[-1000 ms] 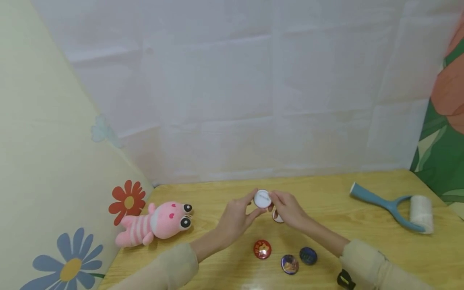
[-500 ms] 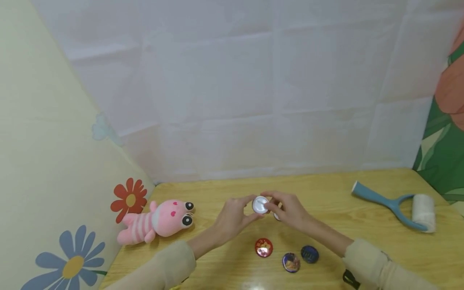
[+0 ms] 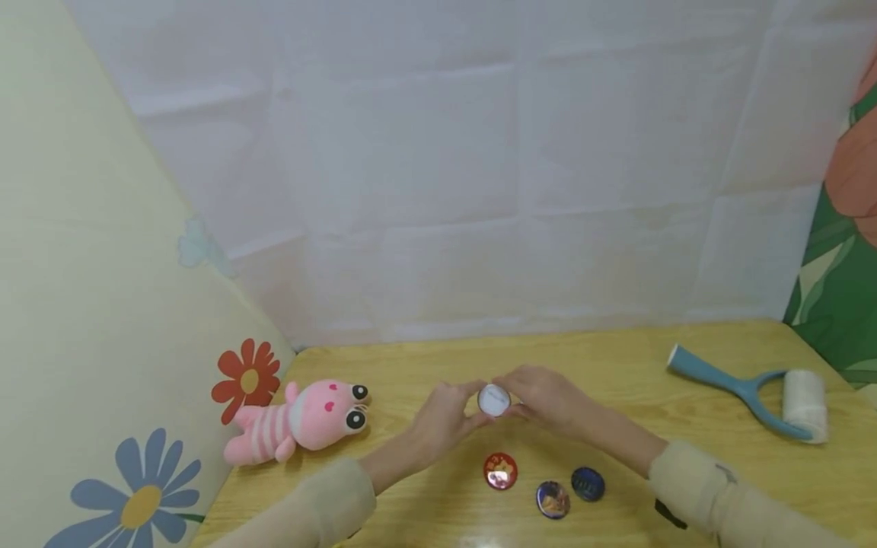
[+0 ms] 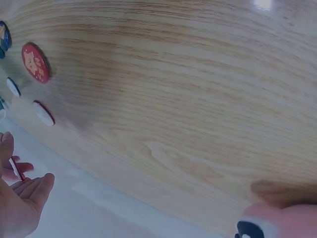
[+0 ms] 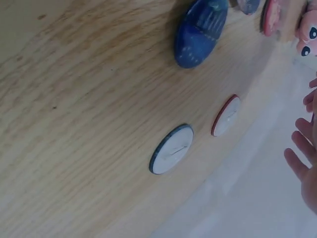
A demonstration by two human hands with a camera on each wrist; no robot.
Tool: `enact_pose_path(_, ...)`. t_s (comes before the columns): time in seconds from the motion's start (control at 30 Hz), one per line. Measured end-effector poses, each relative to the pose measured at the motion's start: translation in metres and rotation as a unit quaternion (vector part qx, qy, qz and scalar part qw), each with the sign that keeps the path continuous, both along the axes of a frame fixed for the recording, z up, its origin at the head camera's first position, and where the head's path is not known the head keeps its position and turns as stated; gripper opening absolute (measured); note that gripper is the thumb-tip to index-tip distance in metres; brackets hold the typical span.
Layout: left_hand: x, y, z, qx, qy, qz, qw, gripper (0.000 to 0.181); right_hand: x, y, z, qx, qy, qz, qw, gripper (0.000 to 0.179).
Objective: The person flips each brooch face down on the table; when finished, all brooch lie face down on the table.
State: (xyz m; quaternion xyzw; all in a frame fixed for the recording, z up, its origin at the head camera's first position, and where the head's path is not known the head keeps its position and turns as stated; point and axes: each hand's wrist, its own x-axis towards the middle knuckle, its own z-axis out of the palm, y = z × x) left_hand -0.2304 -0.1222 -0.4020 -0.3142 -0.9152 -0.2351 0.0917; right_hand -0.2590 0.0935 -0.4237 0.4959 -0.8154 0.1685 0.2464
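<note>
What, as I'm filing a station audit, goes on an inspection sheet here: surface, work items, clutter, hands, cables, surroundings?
Surface: wood-grain table, glare towards its near side.
Work items: held badge, white pin side facing the head camera; red badge, purple-edged badge and dark blue badge, printed side up; red-rimmed badge and blue-rimmed badge, white side up.
Clutter: pink plush toy at left; blue-handled roller at right.
Hands: left hand and right hand pinch opposite sides of the held badge.
Cables: nothing seen; a dark item beside the right sleeve is unclear.
Surroundings: creased pale cloth behind; flower-decorated wall at left; green-and-coral print at right.
</note>
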Motion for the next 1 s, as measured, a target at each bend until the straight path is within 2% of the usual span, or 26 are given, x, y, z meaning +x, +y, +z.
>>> enact_pose_path(0.1,-0.002,0.0,-0.009,-0.003,0.006,0.004,1.0,0.041,-0.002,-0.002,-0.006,0.039,0.02,-0.008,0.999,0.045)
enact_pose_path(0.23,-0.002,0.002,-0.021,-0.009,-0.006,0.016,0.9998,0.038,-0.001,-0.003,-0.016,0.091,0.043,-0.026,0.9946,0.044)
enact_pose_path(0.43,-0.001,0.004,-0.03,-0.009,-0.029,0.028,0.9991,0.045,0.0,-0.004,-0.026,0.126,0.063,-0.036,0.9893,0.043)
enact_pose_path(0.57,-0.002,0.004,-0.035,-0.024,-0.027,0.032,0.9988,0.046,0.0,-0.005,-0.031,0.139,0.053,-0.044,0.9879,0.041)
enact_pose_path(0.7,-0.004,0.004,-0.039,-0.036,-0.029,0.032,0.9984,0.041,0.002,-0.007,-0.036,0.148,0.026,-0.062,0.9867,0.042)
enact_pose_path(1.0,-0.011,0.001,-0.043,-0.05,-0.041,0.033,0.9974,0.036,0.005,-0.012,-0.04,0.163,-0.006,-0.089,0.9827,0.048)
